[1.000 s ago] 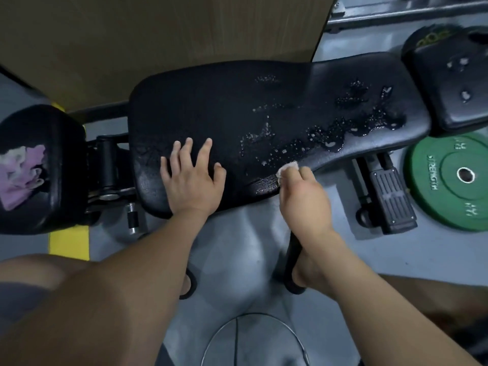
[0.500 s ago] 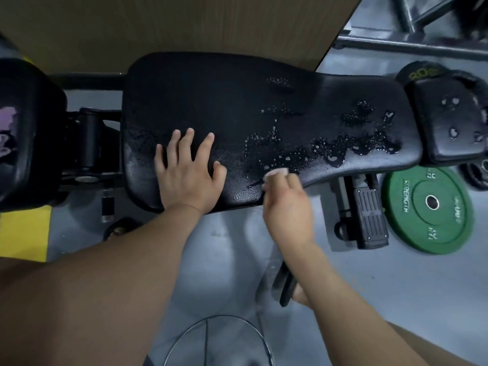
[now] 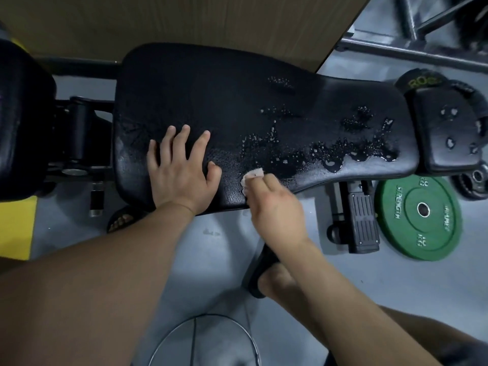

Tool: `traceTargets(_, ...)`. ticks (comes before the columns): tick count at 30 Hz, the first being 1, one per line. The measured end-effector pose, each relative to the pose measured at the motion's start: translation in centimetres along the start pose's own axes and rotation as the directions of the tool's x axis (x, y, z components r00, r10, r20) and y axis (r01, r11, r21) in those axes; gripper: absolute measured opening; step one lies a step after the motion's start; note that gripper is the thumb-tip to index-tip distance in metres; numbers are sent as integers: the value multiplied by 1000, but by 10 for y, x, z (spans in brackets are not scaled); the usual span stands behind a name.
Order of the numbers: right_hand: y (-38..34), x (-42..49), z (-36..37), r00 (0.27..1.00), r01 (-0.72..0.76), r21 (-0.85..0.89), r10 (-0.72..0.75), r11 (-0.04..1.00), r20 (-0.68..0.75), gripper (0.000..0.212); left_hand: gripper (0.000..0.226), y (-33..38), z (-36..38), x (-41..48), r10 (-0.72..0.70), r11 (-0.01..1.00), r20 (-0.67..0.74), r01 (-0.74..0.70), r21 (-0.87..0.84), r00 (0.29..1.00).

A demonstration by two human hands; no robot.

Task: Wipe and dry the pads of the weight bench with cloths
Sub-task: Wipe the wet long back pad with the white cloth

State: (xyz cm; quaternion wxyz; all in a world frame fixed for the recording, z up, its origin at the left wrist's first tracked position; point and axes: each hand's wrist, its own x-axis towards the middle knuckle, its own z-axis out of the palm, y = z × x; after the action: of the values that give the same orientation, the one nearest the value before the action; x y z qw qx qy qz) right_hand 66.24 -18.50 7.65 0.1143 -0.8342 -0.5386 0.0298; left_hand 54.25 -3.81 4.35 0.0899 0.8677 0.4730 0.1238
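Wiping is under way: right hand [image 3: 277,210] pinches a small cloth [image 3: 253,175] against the long pad's [image 3: 211,96] near edge, left hand [image 3: 182,170] spread flat beside it. Next, I judge, sweep right through the puddles [image 3: 356,151].

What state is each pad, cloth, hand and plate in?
Long pad: wet, droplets and puddles across its right part.
Small pad: several drops on it.
Cloth: bunched, pressed on the long pad's near edge.
Left hand: flat on the long pad, fingers spread.
Right hand: grips the cloth.
Green plate: flat on the floor.
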Motion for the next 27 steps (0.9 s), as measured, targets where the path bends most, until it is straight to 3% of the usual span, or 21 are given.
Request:
traceTargets(3, 40, 7, -8, 985, -154, -40, 151, 987, -81, 14, 60, 1, 0, 0, 4, 1000, -4, -4, 10, 1000)
traceTargets(6, 58, 9, -7, 923, -317, 29, 315, 948, -222, 9, 60, 1, 1, 0, 1, 1000, -3, -1, 17, 1000)
traceTargets(8, 38, 6, 2, 941, -254, 40, 256, 966, -220, 11, 61, 1, 0, 0, -2, 1000, 3, 2, 20, 1000)
traceTargets(12, 19, -1, 8, 997, 4, 87, 2, 996, -79, 17, 61, 1, 0, 0, -2, 1000, 7, 2, 28, 1000)
traceTargets(14, 37, 5, 3, 993, -32, 38, 36, 999, -109, 17, 61, 1, 0, 0, -3, 1000, 6, 3, 27, 1000)
traceTargets(17, 49, 21, 1, 935, -252, 75, 263, 965, -238, 15, 61, 1, 1, 1, -5, 1000, 3, 5, 25, 1000)
traceTargets(18, 38, 24, 3, 926, -264, 97, 281, 960, -254, 15, 61, 1, 1, 1, -6, 1000, 3, 6, 24, 1000)
traceTargets(21, -2, 19, 11, 990, -24, 130, 42, 991, -138, 21, 61, 1, 1, 1, -6, 1000, 11, 6, 21, 1000)
traceTargets(23, -3, 16, 9, 991, 126, 134, -120, 983, -52, 24, 62, 1, 0, 1, -7, 1000, 11, 7, 16, 1000)
traceTargets(25, 17, 26, 5, 992, 110, 119, -102, 987, -74, 22, 62, 1, 0, 1, -7, 1000, 6, 7, 15, 1000)
traceTargets(27, 34, 40, 2, 985, -42, 110, 60, 993, -162, 20, 61, 1, -1, 1, -7, 1000, 0, 7, 12, 1000)
